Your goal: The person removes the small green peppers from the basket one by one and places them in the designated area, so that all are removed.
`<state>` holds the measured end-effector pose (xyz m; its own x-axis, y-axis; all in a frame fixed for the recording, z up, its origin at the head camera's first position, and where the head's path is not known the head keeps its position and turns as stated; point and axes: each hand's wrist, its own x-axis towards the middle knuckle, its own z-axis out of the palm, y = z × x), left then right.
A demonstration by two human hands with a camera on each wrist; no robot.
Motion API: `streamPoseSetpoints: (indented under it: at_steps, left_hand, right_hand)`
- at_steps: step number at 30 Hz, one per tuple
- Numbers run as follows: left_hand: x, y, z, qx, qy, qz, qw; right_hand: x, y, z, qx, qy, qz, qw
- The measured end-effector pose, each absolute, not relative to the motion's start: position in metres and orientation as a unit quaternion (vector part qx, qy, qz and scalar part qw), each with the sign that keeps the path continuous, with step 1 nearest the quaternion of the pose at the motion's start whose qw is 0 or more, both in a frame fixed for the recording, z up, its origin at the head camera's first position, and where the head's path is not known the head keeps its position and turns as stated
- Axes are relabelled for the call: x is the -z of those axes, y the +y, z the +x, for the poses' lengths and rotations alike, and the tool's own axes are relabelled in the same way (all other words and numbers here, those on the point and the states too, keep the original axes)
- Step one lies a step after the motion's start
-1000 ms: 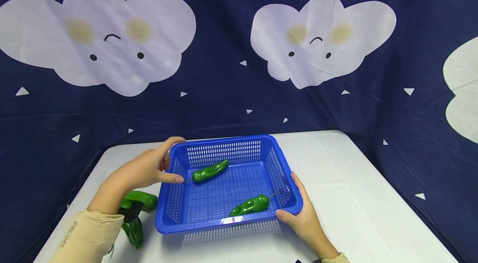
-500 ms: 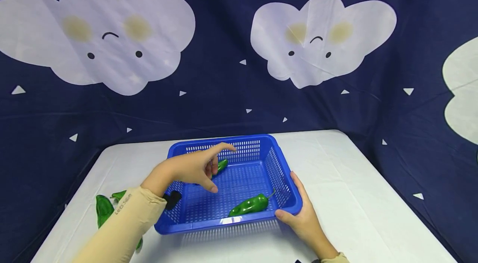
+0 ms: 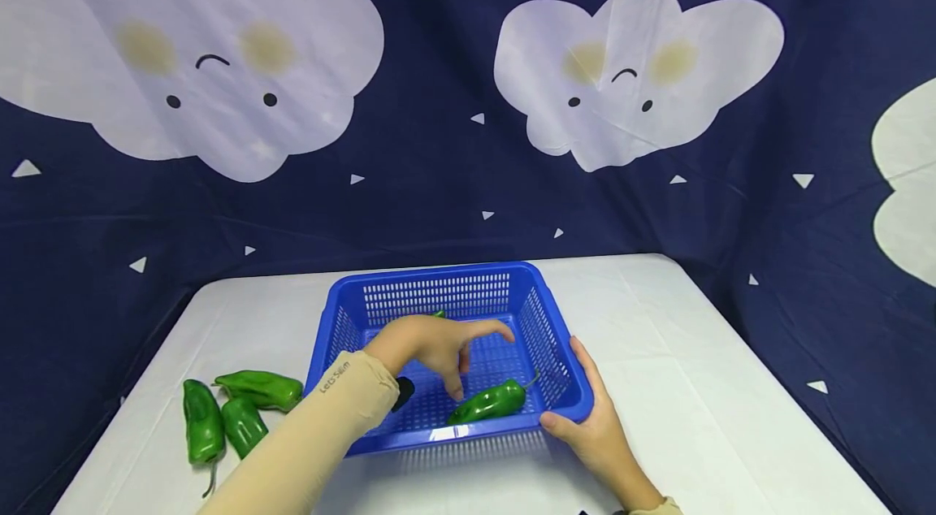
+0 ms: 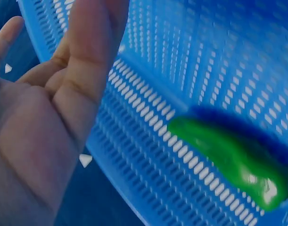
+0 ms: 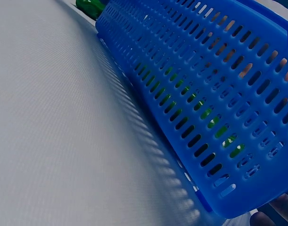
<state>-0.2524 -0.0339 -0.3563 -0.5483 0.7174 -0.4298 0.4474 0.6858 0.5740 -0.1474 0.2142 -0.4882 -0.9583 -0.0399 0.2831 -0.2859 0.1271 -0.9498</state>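
A blue plastic basket (image 3: 431,279) with slotted walls stands on the white table. Its front right corner is in the grip of my right hand (image 3: 594,426), thumb over the front rim and fingers along the side. My left hand (image 3: 442,346) is inside the basket, thumb and index finger spread, nothing between them. Just below its thumb tip a green pepper (image 3: 493,401) lies by the front wall; the left wrist view shows this pepper (image 4: 228,160) apart from the hand. Of a second pepper (image 3: 439,314), only the tip shows behind my left hand.
Left of the basket lie three more green peppers: one upright in view (image 3: 202,421), one lying sideways (image 3: 259,389), and one (image 3: 244,424) partly behind my left sleeve. A dark blue cloth (image 3: 439,206) with clouds hangs behind the white table (image 3: 702,385).
My left hand has left the basket's left rim and moved right across the basket toward the front pepper. The peppers at left are now uncovered. My right hand keeps its grip.
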Motion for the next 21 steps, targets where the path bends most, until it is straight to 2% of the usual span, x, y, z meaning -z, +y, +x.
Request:
streamPoseSetpoints:
  at_steps: [6, 14, 21]
  left_hand:
    - [0.365, -0.019, -0.246, -0.136, 0.862, 0.361, 0.330]
    - [0.375, -0.006, -0.242, -0.034, 0.884, 0.360, 0.295]
    - [0.383, 0.003, -0.240, -0.006, 0.879, 0.367, 0.303]
  right_hand:
    - [0.487, 0.214, -0.147, -0.655, -0.741, 0.116, 0.091]
    - [0.487, 0.215, -0.147, -0.653, -0.743, 0.113, 0.094]
    - [0.487, 0.214, -0.146, -0.646, -0.750, 0.107, 0.094]
